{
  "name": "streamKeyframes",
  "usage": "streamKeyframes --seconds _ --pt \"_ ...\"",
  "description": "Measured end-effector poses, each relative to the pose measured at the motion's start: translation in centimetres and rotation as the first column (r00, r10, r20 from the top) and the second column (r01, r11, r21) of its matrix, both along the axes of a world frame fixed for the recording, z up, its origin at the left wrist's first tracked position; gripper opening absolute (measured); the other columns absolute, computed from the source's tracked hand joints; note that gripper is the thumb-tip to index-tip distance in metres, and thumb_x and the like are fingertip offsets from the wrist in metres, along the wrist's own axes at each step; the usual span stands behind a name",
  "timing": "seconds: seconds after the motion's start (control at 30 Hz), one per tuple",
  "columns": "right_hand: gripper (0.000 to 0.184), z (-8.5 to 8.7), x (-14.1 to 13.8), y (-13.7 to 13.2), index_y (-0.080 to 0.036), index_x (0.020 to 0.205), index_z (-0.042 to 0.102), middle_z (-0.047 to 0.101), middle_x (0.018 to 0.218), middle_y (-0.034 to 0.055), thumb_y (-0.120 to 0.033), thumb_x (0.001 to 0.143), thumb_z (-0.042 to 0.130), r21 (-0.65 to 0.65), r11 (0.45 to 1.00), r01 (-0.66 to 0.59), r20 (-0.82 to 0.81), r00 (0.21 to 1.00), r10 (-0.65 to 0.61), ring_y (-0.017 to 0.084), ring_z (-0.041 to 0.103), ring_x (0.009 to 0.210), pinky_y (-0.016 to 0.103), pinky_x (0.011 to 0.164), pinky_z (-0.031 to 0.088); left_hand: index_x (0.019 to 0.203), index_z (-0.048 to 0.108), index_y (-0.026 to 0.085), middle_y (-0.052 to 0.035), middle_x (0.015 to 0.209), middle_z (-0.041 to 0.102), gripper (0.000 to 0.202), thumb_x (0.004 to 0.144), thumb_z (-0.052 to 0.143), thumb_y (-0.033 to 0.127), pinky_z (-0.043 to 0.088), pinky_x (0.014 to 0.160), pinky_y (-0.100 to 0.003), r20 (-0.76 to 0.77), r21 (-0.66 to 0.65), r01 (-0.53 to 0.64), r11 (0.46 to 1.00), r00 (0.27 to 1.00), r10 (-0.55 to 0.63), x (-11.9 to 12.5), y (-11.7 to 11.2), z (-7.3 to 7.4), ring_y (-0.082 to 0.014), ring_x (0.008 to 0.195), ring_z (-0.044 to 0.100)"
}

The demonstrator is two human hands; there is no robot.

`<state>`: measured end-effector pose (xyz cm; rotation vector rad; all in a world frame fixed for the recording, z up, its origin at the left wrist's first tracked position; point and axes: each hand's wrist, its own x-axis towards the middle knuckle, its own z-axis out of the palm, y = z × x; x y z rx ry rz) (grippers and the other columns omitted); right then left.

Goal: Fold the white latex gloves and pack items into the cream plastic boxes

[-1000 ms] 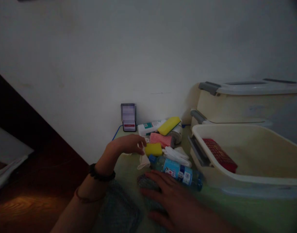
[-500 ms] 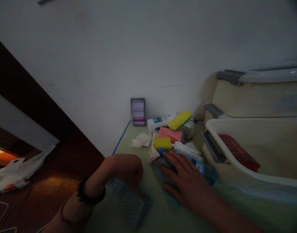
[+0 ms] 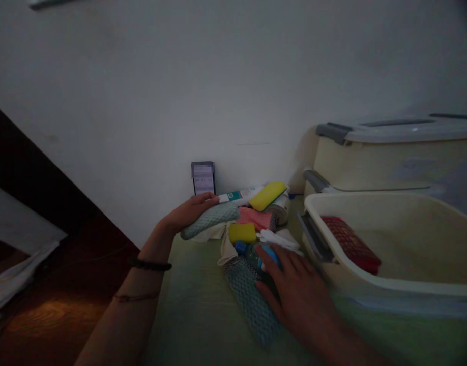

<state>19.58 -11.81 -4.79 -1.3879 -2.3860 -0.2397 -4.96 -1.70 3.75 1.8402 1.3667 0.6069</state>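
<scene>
We see left hand reaching toward green table's back edge, fingers clasping rolled pale-blue mesh cloth, right hand open, palm-down, pressing flat blue mesh cloth, fingertips on blue-labelled plastic bottle.

Sponge left of basin

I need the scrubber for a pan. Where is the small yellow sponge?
The small yellow sponge lies mid-table in the head view, in front of the pink cloth, between the left hand and the white gloves.
</scene>
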Motion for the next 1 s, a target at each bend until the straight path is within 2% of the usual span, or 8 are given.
streamKeyframes --seconds 0.07,0.17,0.3,0.4,0.53,0.63,0.83,1.0 --pt "0.05 0.0 0.0 -0.1 -0.021 0.131 0.05 0.06 0.122 0.0179 -0.035 0.083 0.054 0.0 1.0 0.012 0.016 1.0 -0.012 0.033 0.059 0.106 0.051 0.085 0.05 0.094 0.055 0.016 -0.0036 0.092 0.057 0.04 0.087 0.039 0.053 0.041 0.076 -0.028 -0.116 0.036 0.031 0.999 0.993 -0.027 0.2 0.5 0.8 -0.0162 0.084 0.052" --pt "0.05 0.0 0.0 -0.1 -0.021 0.132 0.05 0.06 0.123 0.0172 -0.035 0.083 0.054 -0.007 1.0 0.004 0.035 0.999 -0.003 0.032 0.059 0.107 0.051 0.085 0.051 0.096 0.057 0.017 -0.0032 0.085 0.063 0.042 0.083 0.045 0.055 0.04 0.063 -0.025 -0.337 -0.041 0.086 0.995 0.937 -0.095 0.3 0.9 2.0 -0.0166 0.075 0.055" --pt "0.052 0.0 0.2 -0.1 -0.021 0.133 0.048 0.059 0.125 0.0168 -0.037 0.083 0.053 -0.015 1.0 -0.013 0.047 0.999 0.013 0.032 0.058 0.109 0.051 0.085 0.051 0.082 0.061 0.017 -0.0003 0.068 0.061 0.025 0.075 0.059 0.042 0.036 0.055 -0.023 -0.515 -0.127 0.124 0.984 0.84 -0.172 0.3 0.6 3.0 -0.0144 0.062 0.053" --pt "0.052 -0.1 0.4 0.0 -0.02 0.132 0.049 0.059 0.124 0.0168 -0.037 0.083 0.054 -0.003 1.0 -0.025 0.049 0.998 0.025 0.033 0.059 0.108 0.051 0.083 0.052 0.076 0.063 0.019 0.0016 0.065 0.06 0.018 0.072 0.063 0.036 0.035 0.055 -0.022 -0.456 -0.189 0.183 0.965 0.854 -0.251 0.2 -0.6 4.1 -0.0138 0.061 0.053" --pt "0.052 -0.2 0.4 0.1 -0.021 0.131 0.049 0.06 0.123 0.0165 -0.037 0.082 0.054 0.008 0.999 -0.035 0.047 0.998 0.035 0.032 0.06 0.106 0.051 0.082 0.053 0.076 0.071 0.026 0.005 0.073 0.068 0.01 0.067 0.069 0.029 0.039 0.067 -0.023 -0.339 -0.291 0.295 0.91 0.858 -0.387 -0.1 -2.5 5.3 -0.0165 0.074 0.061" --pt "0.053 -0.2 0.4 0.0 -0.021 0.132 0.048 0.06 0.123 0.0161 -0.037 0.082 0.054 0.002 0.999 -0.034 0.047 0.998 0.034 0.032 0.059 0.108 0.051 0.083 0.053 0.078 0.073 0.028 0.0043 0.078 0.071 0.014 0.064 0.071 0.031 0.039 0.069 -0.024 -0.413 -0.212 0.243 0.947 0.856 -0.312 0.0 -2.8 5.1 -0.018 0.078 0.062" --pt "0.052 0.0 0.5 0.1 -0.022 0.132 0.048 0.059 0.125 0.0152 -0.037 0.083 0.054 -0.025 0.999 -0.029 0.04 0.999 0.03 0.031 0.058 0.109 0.05 0.085 0.052 0.101 0.069 0.022 -0.0049 0.105 0.07 0.034 0.081 0.055 0.045 0.041 0.077 -0.025 -0.459 -0.178 0.271 0.946 0.827 -0.323 0.4 -1.6 3.6 -0.0197 0.093 0.063" --pt "0.053 0.1 0.6 0.2 -0.02 0.132 0.049 0.06 0.123 0.0161 -0.036 0.082 0.055 -0.02 0.999 -0.045 0.027 0.999 0.045 0.032 0.059 0.107 0.05 0.084 0.053 0.118 0.058 0.015 -0.0136 0.12 0.062 0.051 0.076 0.06 0.043 0.042 0.082 -0.029 -0.556 -0.186 0.163 0.969 0.796 -0.24 -0.2 -0.2 1.6 -0.0236 0.101 0.06"
